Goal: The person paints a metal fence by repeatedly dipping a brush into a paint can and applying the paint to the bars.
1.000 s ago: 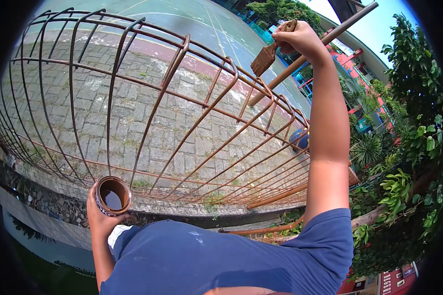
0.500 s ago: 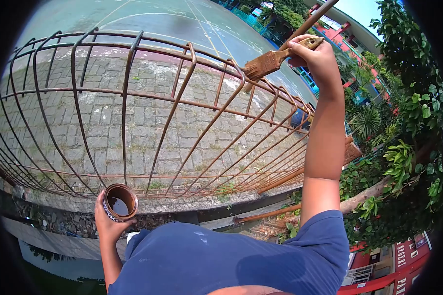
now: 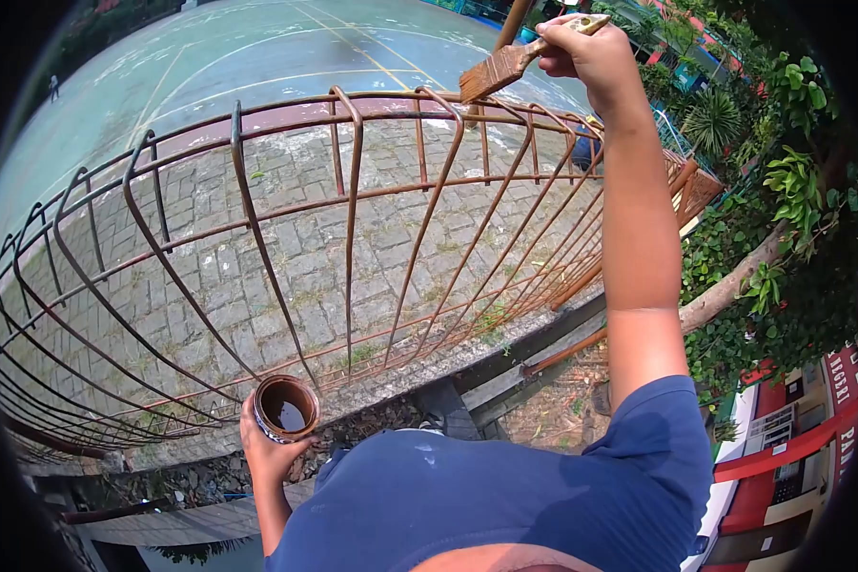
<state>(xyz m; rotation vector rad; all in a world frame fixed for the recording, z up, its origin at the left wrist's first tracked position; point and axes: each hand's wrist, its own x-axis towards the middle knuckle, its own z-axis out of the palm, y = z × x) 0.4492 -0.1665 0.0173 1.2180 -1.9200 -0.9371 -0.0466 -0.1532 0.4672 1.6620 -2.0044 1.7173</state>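
My right hand (image 3: 596, 62) grips a paintbrush (image 3: 501, 71) by its handle, the wide bristles coated in brown paint and pointing left. The bristle tips are right at the top rails of a metal fence (image 3: 353, 143), near one of its bent bars. Low and to the left, my left hand (image 3: 269, 450) is wrapped round a can (image 3: 286, 408) with brown-smeared inner walls and dark liquid at its bottom. The fence bars look brown in the middle and right, darker toward the left.
Beyond the fence lie grey paving (image 3: 286, 248) and a green sports court (image 3: 257, 62). A small figure of a person (image 3: 54, 88) stands far left. Leafy plants and a branch (image 3: 734, 281) crowd the right side. A concrete ledge and gutter (image 3: 448, 405) run along the fence's foot.
The view has turned, so the fence sits more level and the can appears farther right. The brush, still in my right hand, appears higher and slightly left in view.
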